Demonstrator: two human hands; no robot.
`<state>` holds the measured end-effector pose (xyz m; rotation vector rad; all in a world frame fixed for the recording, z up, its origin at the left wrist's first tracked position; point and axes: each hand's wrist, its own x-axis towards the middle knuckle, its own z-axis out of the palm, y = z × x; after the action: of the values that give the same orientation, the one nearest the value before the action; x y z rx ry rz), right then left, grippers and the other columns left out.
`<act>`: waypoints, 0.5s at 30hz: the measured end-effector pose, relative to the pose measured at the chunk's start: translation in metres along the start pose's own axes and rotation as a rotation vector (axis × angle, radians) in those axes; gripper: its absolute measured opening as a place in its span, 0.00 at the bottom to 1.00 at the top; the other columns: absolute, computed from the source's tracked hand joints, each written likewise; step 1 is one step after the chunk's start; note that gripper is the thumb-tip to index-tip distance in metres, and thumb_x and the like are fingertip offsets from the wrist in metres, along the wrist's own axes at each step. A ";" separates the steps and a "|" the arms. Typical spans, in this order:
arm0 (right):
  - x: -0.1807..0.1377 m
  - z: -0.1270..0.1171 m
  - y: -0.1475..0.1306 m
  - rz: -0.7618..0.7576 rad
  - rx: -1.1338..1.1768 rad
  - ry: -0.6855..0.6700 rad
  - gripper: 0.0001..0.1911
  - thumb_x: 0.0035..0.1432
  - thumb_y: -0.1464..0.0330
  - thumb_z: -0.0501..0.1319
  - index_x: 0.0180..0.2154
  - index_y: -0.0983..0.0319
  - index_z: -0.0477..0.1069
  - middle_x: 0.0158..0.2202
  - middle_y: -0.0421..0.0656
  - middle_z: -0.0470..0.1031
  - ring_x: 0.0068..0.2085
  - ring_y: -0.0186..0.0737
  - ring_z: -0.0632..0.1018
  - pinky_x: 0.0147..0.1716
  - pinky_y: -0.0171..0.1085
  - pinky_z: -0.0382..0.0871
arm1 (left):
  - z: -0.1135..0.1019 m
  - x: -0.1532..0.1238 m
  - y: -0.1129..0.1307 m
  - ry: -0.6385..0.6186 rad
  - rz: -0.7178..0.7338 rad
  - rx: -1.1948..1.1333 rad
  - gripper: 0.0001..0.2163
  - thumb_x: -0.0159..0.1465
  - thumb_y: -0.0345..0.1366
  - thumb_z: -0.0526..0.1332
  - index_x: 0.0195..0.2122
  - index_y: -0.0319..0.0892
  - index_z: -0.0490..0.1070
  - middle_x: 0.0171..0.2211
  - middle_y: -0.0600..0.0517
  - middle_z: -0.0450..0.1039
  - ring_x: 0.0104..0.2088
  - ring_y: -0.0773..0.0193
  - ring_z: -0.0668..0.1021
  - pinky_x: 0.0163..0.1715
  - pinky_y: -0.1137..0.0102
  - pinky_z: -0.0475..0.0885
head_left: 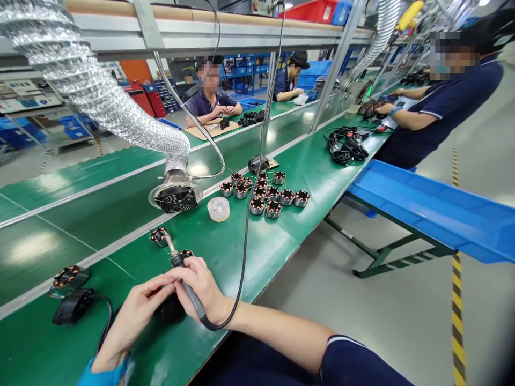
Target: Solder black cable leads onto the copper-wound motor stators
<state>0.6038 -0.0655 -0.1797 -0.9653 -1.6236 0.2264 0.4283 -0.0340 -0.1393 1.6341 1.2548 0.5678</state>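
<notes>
My right hand (203, 287) is wrapped round a soldering iron (193, 300), whose metal tip points up and away from me. Beside that tip lies a copper-wound motor stator (158, 237). A second stator (183, 254) shows partly behind my right fingers. My left hand (140, 305) has thumb and fingers pinched together, close against my right hand; what they hold, if anything, is hidden. Under both hands sits a dark object (169, 310), mostly covered. To the left are another stator (70, 277) with coloured wires and a black motor housing (73, 306) with a cable.
Several stators (272, 193) stand on the green bench (217, 241) beside a roll of tape (218, 209). A fume extractor (176, 197) hangs at the back. The iron's cord (246, 236) drops from above. A blue chute (426, 209) adjoins the bench; co-workers (438, 115) sit or stand farther off.
</notes>
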 end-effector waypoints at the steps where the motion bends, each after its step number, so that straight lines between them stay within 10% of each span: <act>1: -0.001 0.002 0.001 -0.018 -0.020 0.004 0.14 0.66 0.72 0.56 0.52 0.58 0.73 0.40 0.45 0.70 0.42 0.42 0.73 0.46 0.40 0.73 | -0.001 0.001 0.000 -0.012 0.005 0.007 0.19 0.58 0.54 0.70 0.41 0.45 0.84 0.46 0.47 0.83 0.52 0.45 0.79 0.58 0.58 0.72; 9: -0.008 -0.006 0.004 -0.320 -0.107 0.007 0.16 0.70 0.73 0.55 0.53 0.54 0.74 0.44 0.44 0.76 0.47 0.38 0.76 0.51 0.42 0.71 | 0.001 -0.003 0.012 0.020 0.003 -0.047 0.12 0.60 0.44 0.69 0.37 0.41 0.82 0.37 0.49 0.82 0.41 0.55 0.80 0.46 0.67 0.75; 15: -0.013 -0.008 0.005 -0.145 0.023 0.086 0.24 0.65 0.79 0.58 0.57 0.51 0.71 0.48 0.45 0.75 0.49 0.43 0.76 0.50 0.46 0.72 | 0.010 -0.003 0.015 0.138 0.085 -0.125 0.11 0.62 0.42 0.68 0.36 0.39 0.83 0.39 0.47 0.82 0.41 0.58 0.80 0.47 0.68 0.72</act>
<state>0.6128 -0.0743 -0.1902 -0.8250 -1.6005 0.1029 0.4421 -0.0409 -0.1301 1.5705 1.2279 0.8071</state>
